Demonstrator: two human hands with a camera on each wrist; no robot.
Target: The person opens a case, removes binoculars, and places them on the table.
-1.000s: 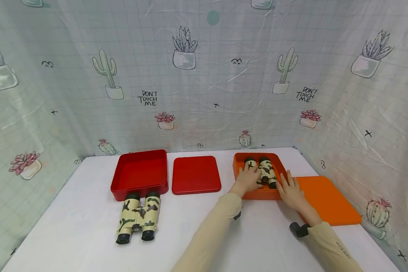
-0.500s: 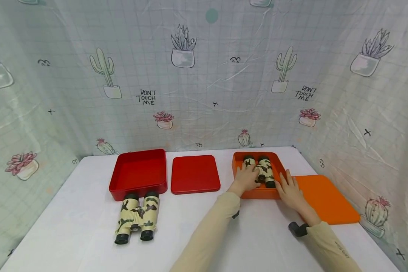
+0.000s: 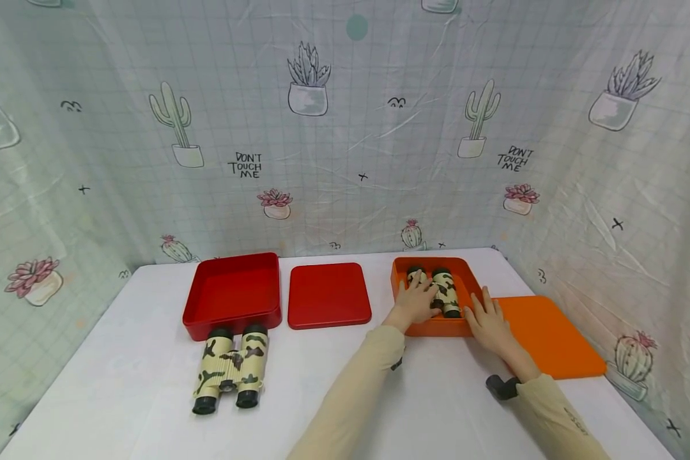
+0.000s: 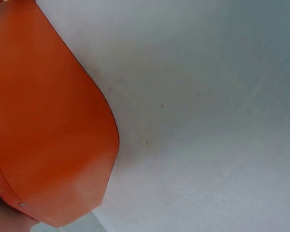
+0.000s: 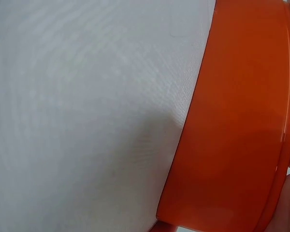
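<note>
In the head view, an orange box (image 3: 441, 328) stands at the right with camouflage-print binoculars (image 3: 446, 291) lying inside. My left hand (image 3: 416, 301) reaches over its near-left edge, fingers spread across the left barrel, which it partly covers. Against the box's near-right corner rests my right hand (image 3: 489, 325), its fingers straight and spread along the rim. Each wrist view is mostly filled by the orange box wall (image 4: 53, 106) and white tabletop; a little of the left hand (image 4: 9, 220) shows at the lower left corner, and some of the right hand (image 5: 285, 208) at the right edge.
An orange lid (image 3: 552, 338) lies right of the box, under the right forearm's side. Mid-table is a red lid (image 3: 329, 296). A red box (image 3: 232, 321) stands at the left, with a second pair of camouflage binoculars (image 3: 211, 367) in front. A printed curtain (image 3: 345, 128) surrounds the table.
The binoculars in the orange box have slid slightly left under my left hand, which has shifted a little left too. My right hand stays at the rim. The whole head view has drifted slightly.
</note>
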